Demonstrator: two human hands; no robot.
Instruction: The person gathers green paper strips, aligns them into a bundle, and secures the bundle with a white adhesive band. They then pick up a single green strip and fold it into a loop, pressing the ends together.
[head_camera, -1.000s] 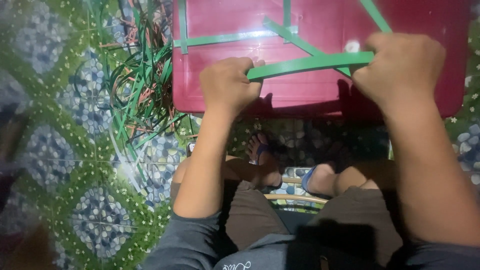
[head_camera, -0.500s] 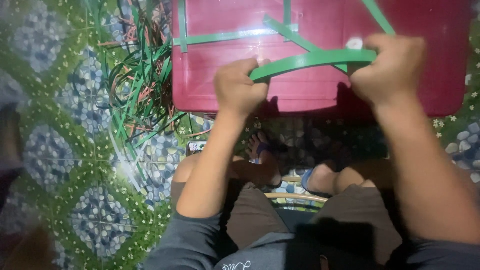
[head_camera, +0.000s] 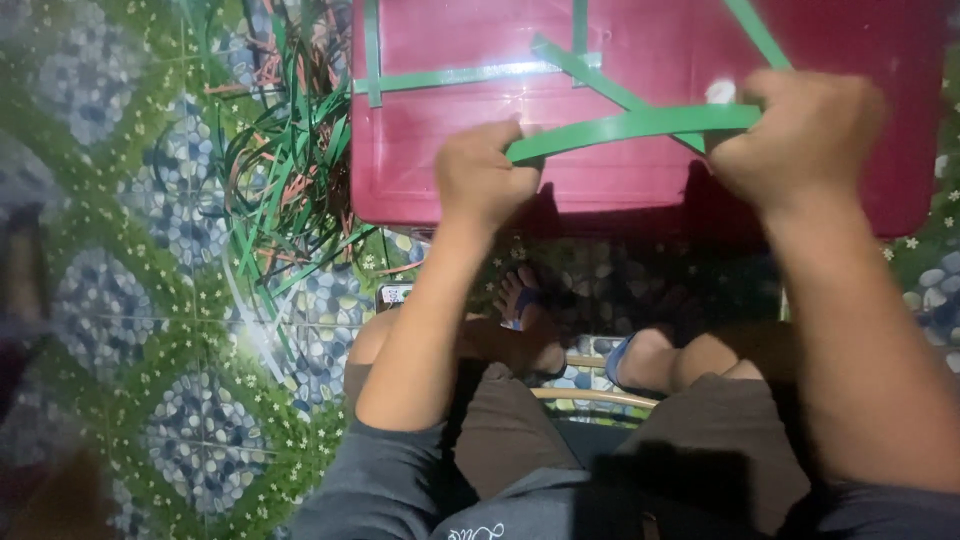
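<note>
Both my hands hold one flat green strip (head_camera: 630, 127) above a dark red plastic table (head_camera: 640, 190). My left hand (head_camera: 480, 175) pinches its left end near the table's front edge. My right hand (head_camera: 805, 135) grips its right end, fingers closed. The strip bows slightly upward between them. Other green strips (head_camera: 450, 77) lie crossed on the tabletop behind it, one running diagonally under the held strip.
A loose heap of green and reddish strips (head_camera: 285, 175) lies on the tiled floor left of the table. My knees and sandalled feet (head_camera: 520, 300) are below the table edge. The floor (head_camera: 130, 300) has a green and blue pebble pattern.
Both hands have lifted slightly and drawn a little closer, so the once straight strip now arcs upward between them. The strips on the table have not moved.
</note>
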